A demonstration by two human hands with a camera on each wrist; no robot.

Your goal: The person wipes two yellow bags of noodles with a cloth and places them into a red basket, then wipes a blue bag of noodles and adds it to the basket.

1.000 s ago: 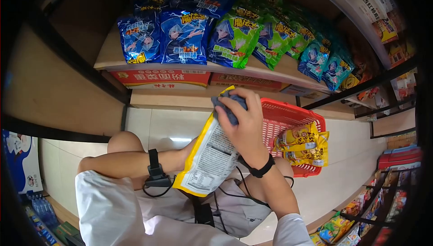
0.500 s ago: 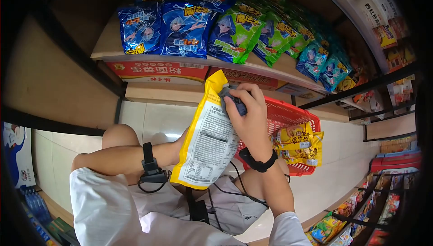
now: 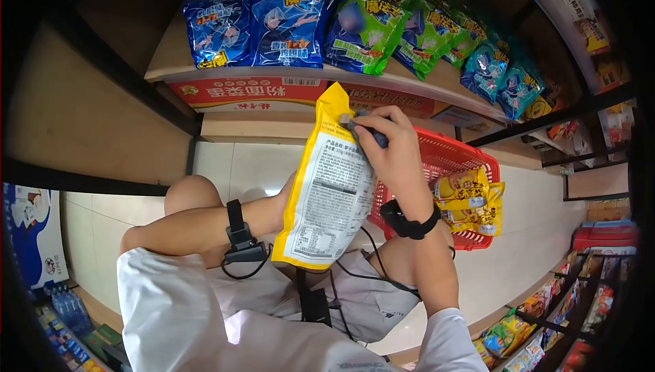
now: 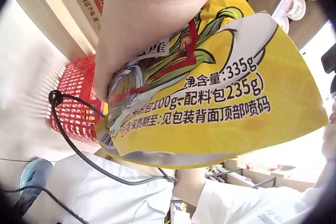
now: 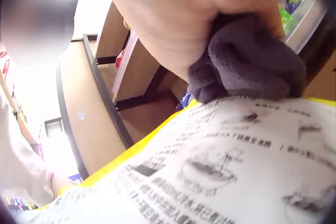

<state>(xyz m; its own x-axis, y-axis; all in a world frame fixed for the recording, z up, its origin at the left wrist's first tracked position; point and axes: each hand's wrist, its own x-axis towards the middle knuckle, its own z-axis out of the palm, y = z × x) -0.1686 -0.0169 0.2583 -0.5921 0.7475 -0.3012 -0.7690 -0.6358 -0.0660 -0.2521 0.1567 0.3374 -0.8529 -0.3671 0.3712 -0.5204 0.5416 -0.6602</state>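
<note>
A yellow food packet (image 3: 331,188) stands tilted in front of the person, its white printed back facing up toward the head camera. From behind, my left hand (image 4: 152,16) holds it against its illustrated yellow front; in the head view most of that hand is hidden by the packet. A bunched dark grey cloth (image 5: 252,61) is gripped in my right hand (image 3: 392,143). The cloth presses on the white back near the packet's top right edge.
A red plastic basket (image 3: 447,141) with several yellow packets (image 3: 471,201) stands on the tiled floor to the right. Ahead, a wooden shelf (image 3: 167,65) bears blue snack bags (image 3: 286,27) and green ones (image 3: 368,31), above red cartons (image 3: 249,92). Black cables hang near the lap.
The packet has risen and tipped so more of its back shows. My right hand has moved from over its top to its upper right edge, still holding the cloth.
</note>
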